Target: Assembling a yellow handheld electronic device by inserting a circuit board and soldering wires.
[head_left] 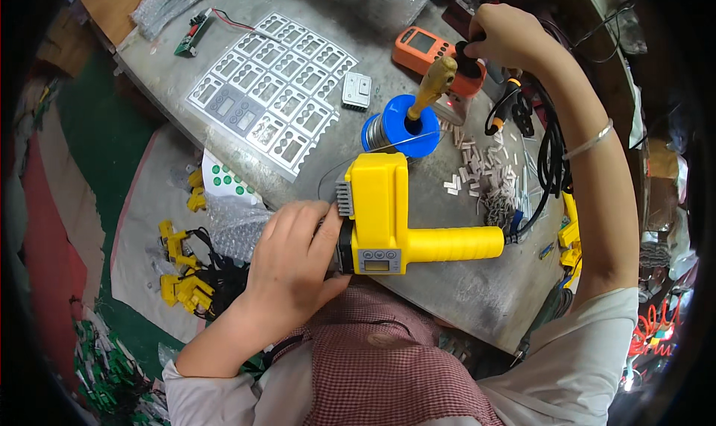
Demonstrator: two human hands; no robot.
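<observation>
Yellow plastic forms the T-like device at the near edge of the table, its blocky body pointing away from the person and its ribbed handle running out to the right, roughly square to the body. A panel with a small screen faces up at the near end. The left hand holds the body from the left, fingers beside a grey finned piece. Farther off, the right hand has its fingers drawn together at a dark round part beside the orange meter; whether it grips that part, I cannot tell. Beyond the body stands a blue spool with a wooden-handled tool in it. On the scuffed grey table lie a label sheet and scattered pale pieces. Green floor shows at left, red coiled tubing at far right.
</observation>
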